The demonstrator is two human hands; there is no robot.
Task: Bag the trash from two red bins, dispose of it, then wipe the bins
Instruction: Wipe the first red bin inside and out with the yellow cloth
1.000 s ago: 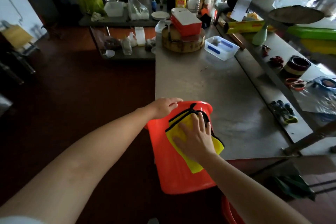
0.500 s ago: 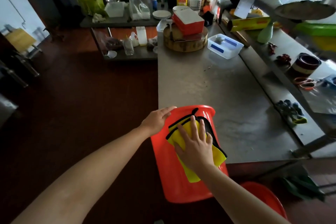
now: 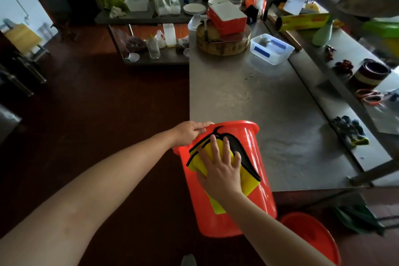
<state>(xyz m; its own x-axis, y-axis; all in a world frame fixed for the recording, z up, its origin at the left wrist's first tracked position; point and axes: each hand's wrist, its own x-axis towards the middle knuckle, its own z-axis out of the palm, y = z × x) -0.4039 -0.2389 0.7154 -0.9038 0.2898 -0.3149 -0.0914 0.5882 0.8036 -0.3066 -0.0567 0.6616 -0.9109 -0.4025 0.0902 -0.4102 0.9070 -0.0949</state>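
A red bin (image 3: 257, 170) is tipped on its side against the near corner of the steel table (image 3: 259, 101), its rim pointing away from me. My left hand (image 3: 190, 131) grips that rim at the left. My right hand (image 3: 222, 166) lies flat with spread fingers on a yellow cloth with black edging (image 3: 248, 176), pressing it onto the bin's side wall. A second red bin (image 3: 313, 235) stands on the floor at the lower right, partly hidden by my right forearm.
On the table's far end sit a round wooden chopping block (image 3: 222, 46) with a red-and-white box on it and a clear plastic container (image 3: 271, 48). A lower shelf (image 3: 356, 114) to the right carries gloves, rings and bowls. Dark floor stretches left.
My right hand slid the cloth along the bin's wall toward the rim. My left hand shifted from resting on the bin's edge to gripping the rim. The second bin came into view.
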